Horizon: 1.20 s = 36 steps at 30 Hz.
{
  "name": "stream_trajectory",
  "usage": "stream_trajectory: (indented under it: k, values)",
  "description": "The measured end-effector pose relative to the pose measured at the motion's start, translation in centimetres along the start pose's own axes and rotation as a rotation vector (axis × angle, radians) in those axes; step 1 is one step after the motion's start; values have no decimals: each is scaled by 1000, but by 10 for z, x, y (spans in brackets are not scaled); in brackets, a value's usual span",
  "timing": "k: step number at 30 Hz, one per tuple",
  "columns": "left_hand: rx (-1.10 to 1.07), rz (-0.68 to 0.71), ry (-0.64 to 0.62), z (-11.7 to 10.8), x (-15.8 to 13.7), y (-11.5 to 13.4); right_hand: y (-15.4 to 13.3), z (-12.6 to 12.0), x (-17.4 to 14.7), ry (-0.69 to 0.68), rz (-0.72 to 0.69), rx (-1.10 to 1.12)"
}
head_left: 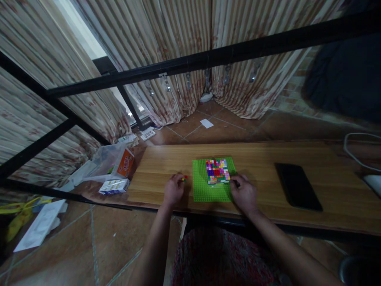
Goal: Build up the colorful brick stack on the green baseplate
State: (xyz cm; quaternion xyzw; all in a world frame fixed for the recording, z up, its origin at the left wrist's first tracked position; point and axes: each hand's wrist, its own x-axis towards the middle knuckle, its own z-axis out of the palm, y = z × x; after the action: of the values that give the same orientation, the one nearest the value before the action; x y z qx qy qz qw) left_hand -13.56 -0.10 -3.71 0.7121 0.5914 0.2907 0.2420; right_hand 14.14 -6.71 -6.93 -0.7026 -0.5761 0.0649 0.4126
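Note:
A green studded baseplate [199, 190] lies on the wooden table. On it stands a low block of multicoloured toy bricks [218, 171], in pink, red, purple, white, orange and other colours. To the left of the plate, my left hand [174, 190] is closed, with small red and yellow-green toy bricks [184, 178] at its fingertips. My right hand [244, 194] is over the plate's right edge, its fingers drawn together beside the block's lower right corner. What those fingers hold, if anything, is too small to make out.
A dark tablet-like slab [298, 186] lies on the table [258, 159] to the right, with a white cable [347, 149] beyond it. Left of the table are a clear plastic bag [102, 161], an orange box [125, 162] and a white box [114, 186]. A black metal frame [184, 63] crosses before the curtains.

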Motion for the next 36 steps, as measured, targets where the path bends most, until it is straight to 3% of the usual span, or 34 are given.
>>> stream_trajectory:
  k: [4,9,15,19,21,26,31,36]
  values:
    - [113,41,-18,3,0,9,1,-1,1,-10,0,-15]
    - [71,28,5,2,-5,8,-1,-1,0,-14,16,9]
    - [-325,-79,-16,6,-45,31,3,-6,6,14,107,225]
    - [-596,-189,-83,7,-76,54,-12,-28,5,33,203,401]
    - [-678,-231,-106,7,-86,65,-35,-43,-4,-50,179,435]
    - [-825,-207,-202,11,-98,93,-92,-62,-44,-446,228,616]
    - [-797,-158,-259,13,-102,113,-97,-62,-61,-418,434,759]
    - [-770,-137,-297,15,-103,113,-86,-65,-64,-464,458,801]
